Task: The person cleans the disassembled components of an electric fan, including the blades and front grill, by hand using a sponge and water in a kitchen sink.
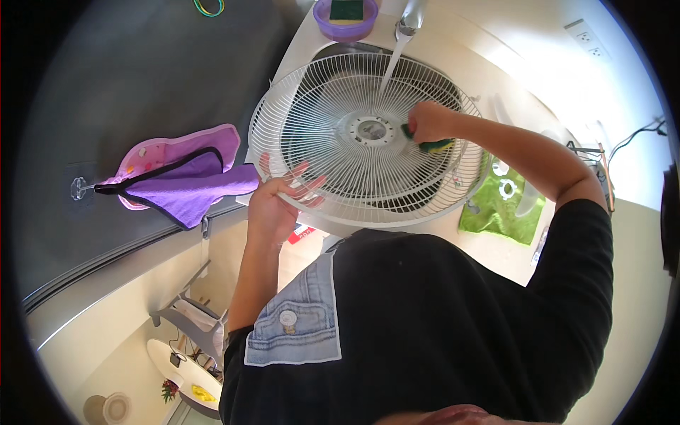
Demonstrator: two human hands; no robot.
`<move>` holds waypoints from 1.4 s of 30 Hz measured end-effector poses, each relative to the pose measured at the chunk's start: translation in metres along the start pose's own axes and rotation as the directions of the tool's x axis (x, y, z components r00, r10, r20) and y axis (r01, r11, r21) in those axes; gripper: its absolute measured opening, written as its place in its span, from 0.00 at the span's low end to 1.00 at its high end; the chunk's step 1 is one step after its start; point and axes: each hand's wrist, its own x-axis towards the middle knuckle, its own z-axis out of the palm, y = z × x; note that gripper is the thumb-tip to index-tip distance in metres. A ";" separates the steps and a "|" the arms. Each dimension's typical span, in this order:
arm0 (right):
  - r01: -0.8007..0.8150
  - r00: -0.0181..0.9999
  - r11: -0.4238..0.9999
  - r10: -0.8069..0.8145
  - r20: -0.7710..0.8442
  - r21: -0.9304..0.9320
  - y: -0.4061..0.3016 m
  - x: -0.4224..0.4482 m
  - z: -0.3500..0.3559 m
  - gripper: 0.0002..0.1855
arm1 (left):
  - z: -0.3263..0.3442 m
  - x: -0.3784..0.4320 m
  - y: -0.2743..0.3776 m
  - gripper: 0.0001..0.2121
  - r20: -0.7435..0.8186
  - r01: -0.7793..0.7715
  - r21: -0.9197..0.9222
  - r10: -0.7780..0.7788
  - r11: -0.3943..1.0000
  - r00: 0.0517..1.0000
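A round white fan grille [372, 199] lies over a sink, its wires running out from a central hub. My left hand [281, 199] holds the grille's lower left rim, the fingers spread beneath the wires. On the right part of the grille, my right hand [430, 123] grips a green and yellow scrubbing sponge [436, 146] against the wires. Water runs from the faucet [409, 26] onto the upper part of the grille.
A purple bowl [345, 33] with another sponge stands beside the faucet. Purple cloths [186, 183] hang from a hook on the dark surface at left. On the right counter lies a green cloth [491, 218] with small white parts on it.
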 end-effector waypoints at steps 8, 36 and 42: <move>0.303 0.951 0.951 -0.298 -0.081 0.054 -0.020 -0.024 -0.002 0.09 | -0.006 -0.003 0.002 0.37 0.019 -0.019 0.035 0.019 0.999 1.000; 0.147 0.921 0.986 -0.107 -0.373 0.082 0.006 0.081 0.009 0.13 | -0.005 -0.002 0.000 0.40 0.028 -0.002 0.017 0.001 1.000 1.000; 0.039 0.998 0.090 -0.043 -0.035 0.995 0.030 0.088 -0.017 0.12 | -0.004 -0.001 0.004 0.41 0.046 -0.004 0.061 0.001 0.998 0.999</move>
